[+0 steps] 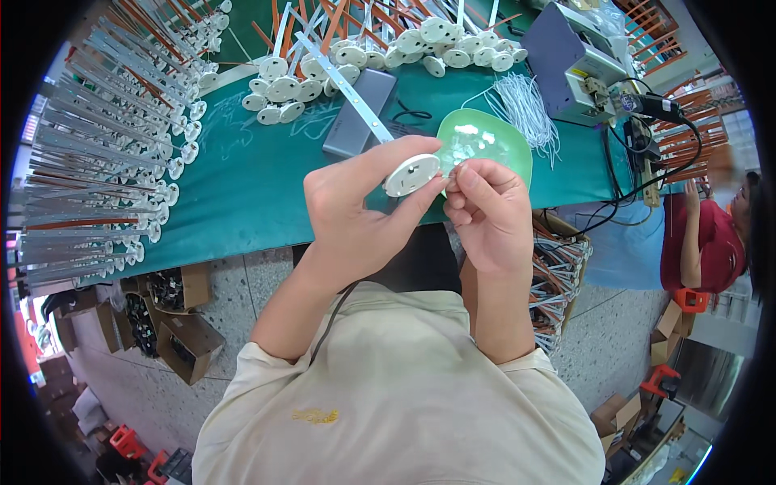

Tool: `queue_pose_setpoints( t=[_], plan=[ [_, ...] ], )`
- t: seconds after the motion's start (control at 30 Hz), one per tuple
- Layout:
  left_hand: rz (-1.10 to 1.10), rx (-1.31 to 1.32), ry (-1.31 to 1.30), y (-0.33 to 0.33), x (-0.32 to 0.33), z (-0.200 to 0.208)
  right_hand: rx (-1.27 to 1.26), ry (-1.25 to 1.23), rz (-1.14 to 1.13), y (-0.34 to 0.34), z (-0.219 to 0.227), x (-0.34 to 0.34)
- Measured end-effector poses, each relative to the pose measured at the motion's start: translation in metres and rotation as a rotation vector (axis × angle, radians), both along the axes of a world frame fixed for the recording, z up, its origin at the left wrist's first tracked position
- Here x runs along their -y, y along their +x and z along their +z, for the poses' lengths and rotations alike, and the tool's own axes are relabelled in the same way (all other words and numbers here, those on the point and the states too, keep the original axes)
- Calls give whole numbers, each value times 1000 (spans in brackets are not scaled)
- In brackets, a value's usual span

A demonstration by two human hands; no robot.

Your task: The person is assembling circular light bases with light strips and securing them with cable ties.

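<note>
My left hand (356, 214) is closed around a white round disc (412, 175), thumb and fingers at its rim. From the disc, a thin metal strip (347, 90) dotted with small white spots runs up and to the left. Close to the disc's right edge, my right hand (491, 212) has thumb and forefinger pinched together. What lies in that pinch is too small to name. Just beyond the right hand stands a light green dish (524, 153) holding shiny, clear small pieces (478, 145).
Many similar strips with white discs lie piled at the back (436, 32) and left (162, 214) of the green table (234, 194). A grey box (356, 121), white wires (525, 105) and a blue-grey machine (566, 69) with cables stand farther back. Another person (707, 234) is at right.
</note>
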State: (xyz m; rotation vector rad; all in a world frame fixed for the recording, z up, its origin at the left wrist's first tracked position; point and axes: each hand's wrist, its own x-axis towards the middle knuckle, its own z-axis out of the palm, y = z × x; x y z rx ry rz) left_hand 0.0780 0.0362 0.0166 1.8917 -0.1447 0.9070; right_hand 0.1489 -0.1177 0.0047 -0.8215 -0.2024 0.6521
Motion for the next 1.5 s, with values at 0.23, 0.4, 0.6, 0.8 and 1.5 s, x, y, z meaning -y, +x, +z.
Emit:
queue_pose_setpoints(
  t=[0.23, 0.4, 0.6, 0.8, 1.5],
  plan=[
    [-51, -21, -16, 0, -1, -2, 23, 15, -34, -3, -4, -5],
    [-45, -34, -39, 3, 0, -4, 49, -26, -93, -7, -4, -7],
    [-93, -14, -79, 7, -3, -2, 288, -158, -191, -8, 1, -5],
    [-165, -50, -151, 6, -5, 0, 429, -211, -230, -5, -6, -1],
    [-208, -53, -111, 10, -8, -1, 838, -295, -261, 1, -1, 5]
  ],
)
